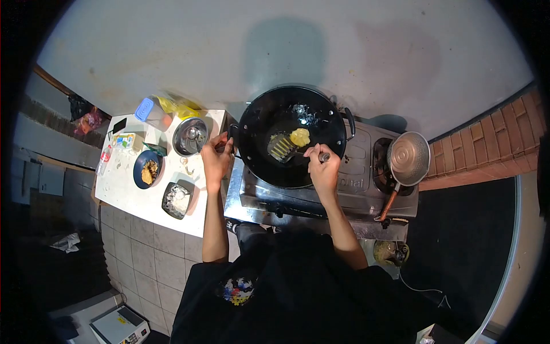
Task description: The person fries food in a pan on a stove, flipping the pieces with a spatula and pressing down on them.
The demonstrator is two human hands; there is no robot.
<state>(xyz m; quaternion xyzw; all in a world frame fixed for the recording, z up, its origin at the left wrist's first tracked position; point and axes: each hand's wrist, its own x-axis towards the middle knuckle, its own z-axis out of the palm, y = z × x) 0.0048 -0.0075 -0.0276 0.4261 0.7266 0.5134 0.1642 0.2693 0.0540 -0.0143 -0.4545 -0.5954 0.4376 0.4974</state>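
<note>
A large black wok [258, 166] stands on the steel gas stove. My right hand [323, 166] is closed round the handle of a slotted spatula [282, 148], whose head lies low inside the wok. Just beside the spatula head, toward the upper right, is a yellow battered piece [299, 137] in the wok. My left hand [217, 157] is at the wok's left side, its fingers closed near the left wok handle [233, 133]; whether they grip that handle is too small to tell.
A copper-coloured pan [408, 159] rests on the right burner. On the white table [120, 186] at the left are a steel bowl [190, 137], a blue plate of fried food [148, 169], a dark square bowl of white powder [177, 200] and a blue-lidded container [153, 113]. A wall rises behind.
</note>
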